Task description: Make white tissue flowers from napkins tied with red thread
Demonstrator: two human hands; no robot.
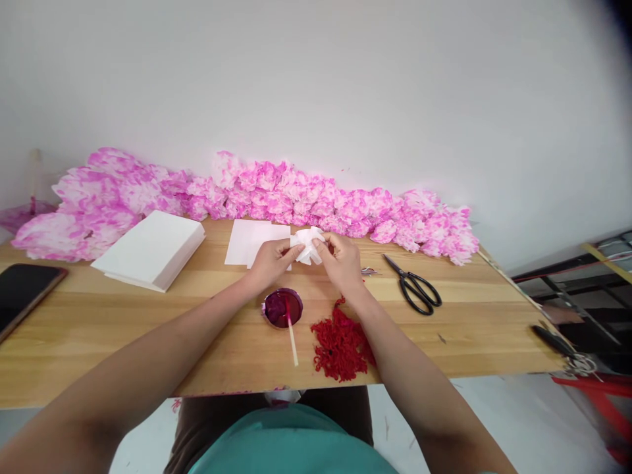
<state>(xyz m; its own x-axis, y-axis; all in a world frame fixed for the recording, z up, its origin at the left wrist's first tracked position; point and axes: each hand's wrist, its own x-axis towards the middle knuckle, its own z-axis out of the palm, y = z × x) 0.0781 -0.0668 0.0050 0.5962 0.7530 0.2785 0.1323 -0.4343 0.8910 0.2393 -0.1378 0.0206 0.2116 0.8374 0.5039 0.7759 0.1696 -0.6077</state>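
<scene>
Between my two hands is a small white paper flower [309, 245] with ruffled layers, held above the wooden table. My left hand [275, 262] pinches its left side with thumb and fingers. On the right side, my right hand [342, 260] is closed on it in the same way. Flat white sheets [245, 242] lie just behind my left hand. Nearer to me stands a bowl of dark magenta dye [282, 308], with a pale stick [293, 342] leaning out over its rim. A heap of red yarn [340, 343] lies beside my right forearm.
Pink and white paper flowers [296, 194] line the wall. A white paper stack [151, 249] and a phone [24, 293] lie left. Black scissors [417, 288] rest right of my hands; a black-handled tool [553, 341] is at the right edge.
</scene>
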